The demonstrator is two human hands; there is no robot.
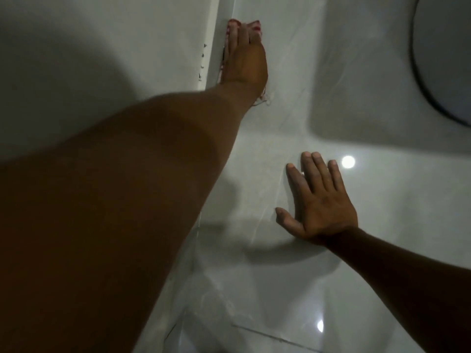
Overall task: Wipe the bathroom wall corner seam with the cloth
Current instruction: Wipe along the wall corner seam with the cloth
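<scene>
My left hand (pixel 243 56) reaches far up the wall and presses a red-and-white cloth (pixel 255 26) flat against the tiles right beside the corner seam (pixel 233 10). Only the cloth's edges show, above my fingertips and as frayed threads under the wrist. The seam runs up from beneath my left forearm to the top of the frame. My right hand (pixel 318 202) lies flat on the glossy grey-white wall tile, fingers spread, holding nothing.
A white strip (pixel 212 54) with several small dark specks along its left edge borders the seam. A dark round fixture (pixel 443 59) sits at the upper right. Ceiling lights reflect off the tiles (pixel 348 162).
</scene>
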